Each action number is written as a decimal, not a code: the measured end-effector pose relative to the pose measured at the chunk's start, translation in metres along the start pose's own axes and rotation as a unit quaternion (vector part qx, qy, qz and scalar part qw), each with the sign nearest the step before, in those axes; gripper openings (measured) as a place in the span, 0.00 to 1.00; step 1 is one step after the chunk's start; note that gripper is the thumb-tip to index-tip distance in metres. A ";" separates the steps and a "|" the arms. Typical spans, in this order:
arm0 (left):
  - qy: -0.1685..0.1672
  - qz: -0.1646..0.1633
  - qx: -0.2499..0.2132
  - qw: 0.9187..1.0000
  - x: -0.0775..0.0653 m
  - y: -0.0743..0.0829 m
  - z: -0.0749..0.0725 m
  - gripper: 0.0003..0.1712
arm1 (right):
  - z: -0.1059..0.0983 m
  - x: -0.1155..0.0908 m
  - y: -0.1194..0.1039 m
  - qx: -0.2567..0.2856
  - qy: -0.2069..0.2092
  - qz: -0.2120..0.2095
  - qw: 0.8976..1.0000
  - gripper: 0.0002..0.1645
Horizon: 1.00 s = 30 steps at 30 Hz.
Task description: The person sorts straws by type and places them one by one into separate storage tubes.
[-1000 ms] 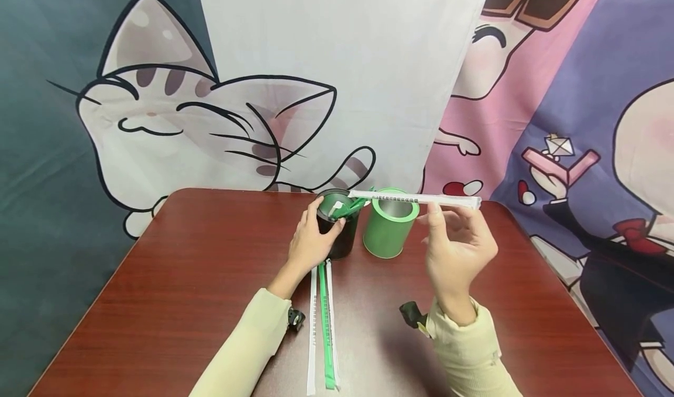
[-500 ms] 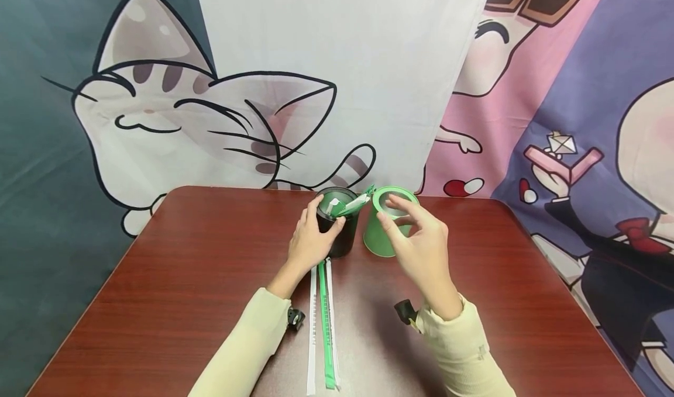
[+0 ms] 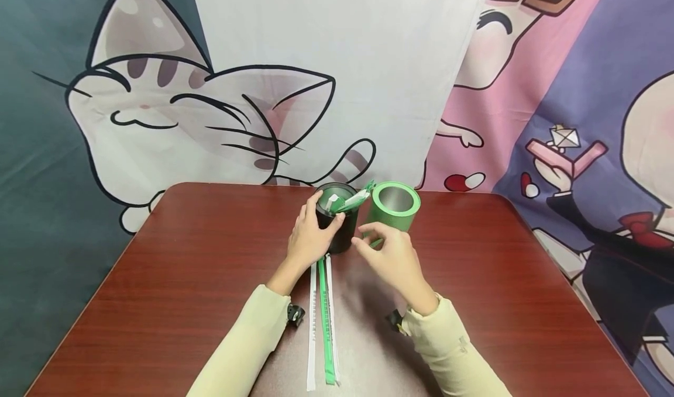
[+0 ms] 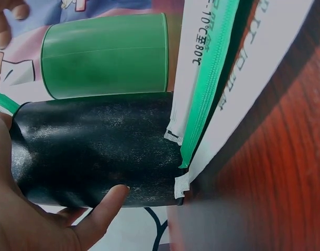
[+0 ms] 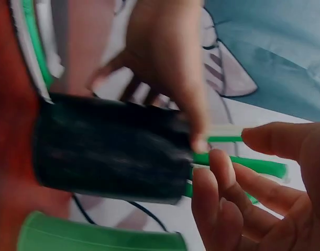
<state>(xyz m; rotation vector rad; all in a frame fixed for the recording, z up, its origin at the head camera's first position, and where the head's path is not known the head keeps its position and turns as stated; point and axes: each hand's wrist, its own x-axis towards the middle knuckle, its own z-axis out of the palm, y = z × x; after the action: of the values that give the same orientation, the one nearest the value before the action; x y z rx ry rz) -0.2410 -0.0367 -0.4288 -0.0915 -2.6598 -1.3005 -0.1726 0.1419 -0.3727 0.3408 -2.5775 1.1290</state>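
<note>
My left hand (image 3: pixel 308 236) grips the side of a black can (image 3: pixel 345 233), its thumb and fingers spread around it near the rim. Green and white wrapped straws (image 3: pixel 358 199) stick out of the can's mouth. My right hand (image 3: pixel 394 259) is empty, just right of the black can and in front of a green can (image 3: pixel 396 220); thumb and forefinger are slightly bent and apart. In the right wrist view its fingers (image 5: pixel 275 140) overlap the protruding straw ends. On the table before the black can lie a green wrapped straw (image 3: pixel 327 332) and white ones (image 3: pixel 312 335) beside it.
The reddish-brown table (image 3: pixel 184 268) has its far edge just behind the cans. A cloth with cartoon figures (image 3: pixel 395 81) hangs behind it. The green can stands close to the black one on its right, with its top uncovered.
A second ago my right hand held a white wrapped straw level above the cans; its fingers now hold nothing. It has moved left and down toward the black can. My left hand keeps its grip.
</note>
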 end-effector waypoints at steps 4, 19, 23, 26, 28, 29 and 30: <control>-0.001 -0.001 -0.004 1.000 0.000 0.001 0.000 0.46 | 0.013 0.000 0.006 -0.019 -0.030 0.024 0.999 0.12; 0.005 0.002 -0.005 1.000 0.001 -0.001 0.000 0.44 | 0.058 -0.007 0.027 -0.062 -0.153 0.051 0.985 0.21; 0.006 0.004 -0.004 1.000 0.001 -0.002 0.000 0.44 | 0.064 -0.007 0.025 -0.081 -0.156 0.049 0.983 0.19; 0.007 0.005 -0.004 1.000 0.001 -0.002 0.000 0.44 | 0.069 -0.006 0.024 -0.088 -0.169 0.052 0.980 0.16; 0.006 0.006 -0.005 1.000 0.001 -0.002 0.000 0.44 | 0.072 -0.006 0.024 -0.086 -0.181 0.056 0.978 0.16; 0.005 0.006 -0.004 1.000 0.001 -0.002 0.000 0.44 | 0.074 -0.006 0.024 -0.085 -0.188 0.060 0.977 0.17; 0.004 0.006 -0.004 1.000 0.001 -0.002 -0.001 0.44 | 0.075 -0.006 0.023 -0.084 -0.195 0.062 0.975 0.18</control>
<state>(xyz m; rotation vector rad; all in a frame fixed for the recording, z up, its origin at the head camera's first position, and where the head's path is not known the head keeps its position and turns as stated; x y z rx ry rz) -0.2418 -0.0385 -0.4298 -0.1036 -2.6430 -1.3064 -0.1883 0.1019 -0.4391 0.4003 -3.0521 0.9510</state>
